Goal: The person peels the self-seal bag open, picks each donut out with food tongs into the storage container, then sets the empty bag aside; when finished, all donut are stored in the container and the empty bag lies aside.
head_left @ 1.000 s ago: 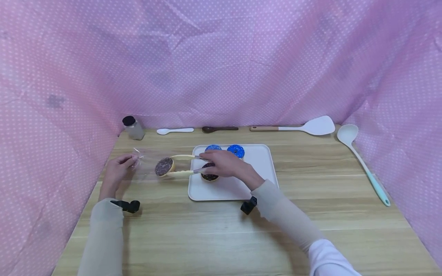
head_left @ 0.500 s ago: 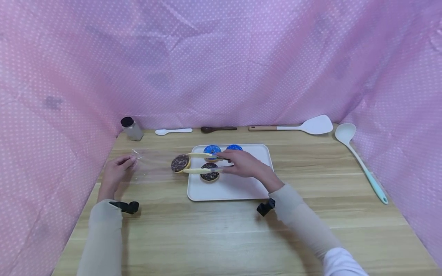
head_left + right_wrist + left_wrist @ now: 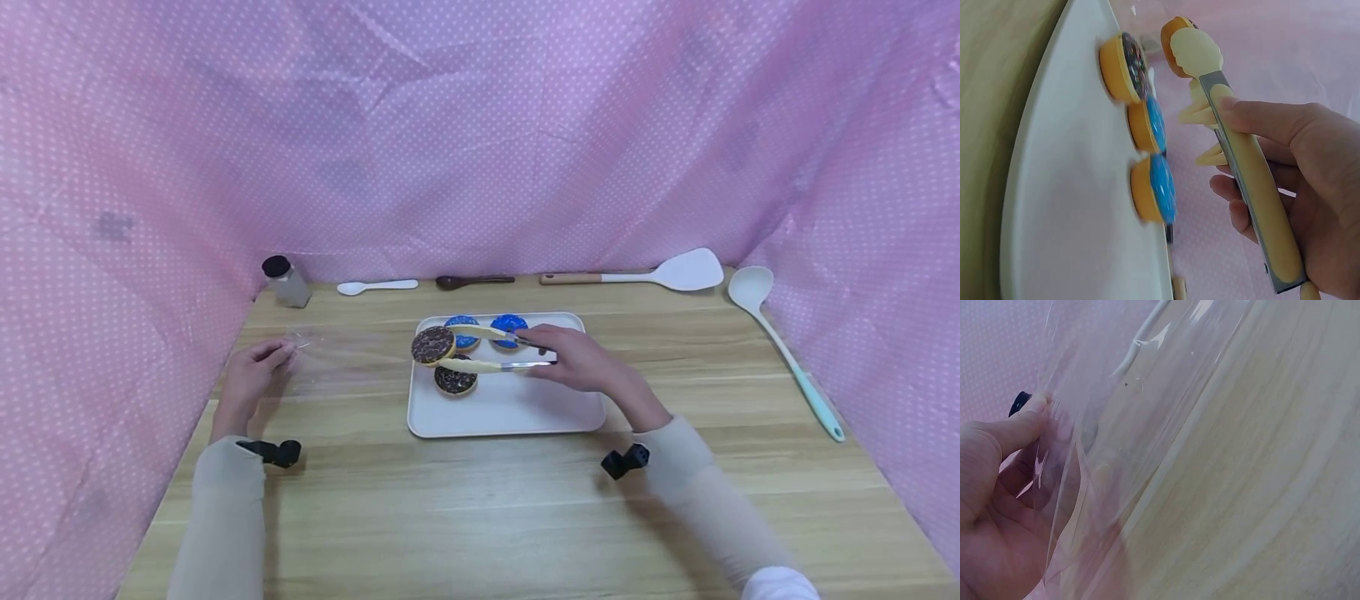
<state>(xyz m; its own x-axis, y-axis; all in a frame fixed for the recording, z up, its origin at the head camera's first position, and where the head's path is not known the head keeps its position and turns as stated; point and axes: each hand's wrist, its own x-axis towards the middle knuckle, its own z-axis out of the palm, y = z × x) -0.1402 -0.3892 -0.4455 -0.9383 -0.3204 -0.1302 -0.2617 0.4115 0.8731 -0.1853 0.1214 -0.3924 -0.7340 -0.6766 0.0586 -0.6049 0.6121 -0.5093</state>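
Observation:
My left hand pinches the edge of a clear plastic bag between thumb and fingers; the bag stretches to the right over the wood. In the left wrist view the thin film spreads out from the thumb tip. My right hand grips cream-coloured tongs. Their tips clasp a chocolate donut, raised over the left part of a white tray. Lying on the tray are another chocolate donut with sprinkles, a light blue donut and a deeper blue donut.
Along the back edge are a black-lidded jar, a white spoon, a dark brown spoon and a white spatula. A ladle with a mint handle lies at the right. Pink dotted cloth surrounds the table.
My right hand has moved right with the tongs, bringing the chocolate donut from over the plastic bag to above the tray. My left hand keeps its place at the bag's edge.

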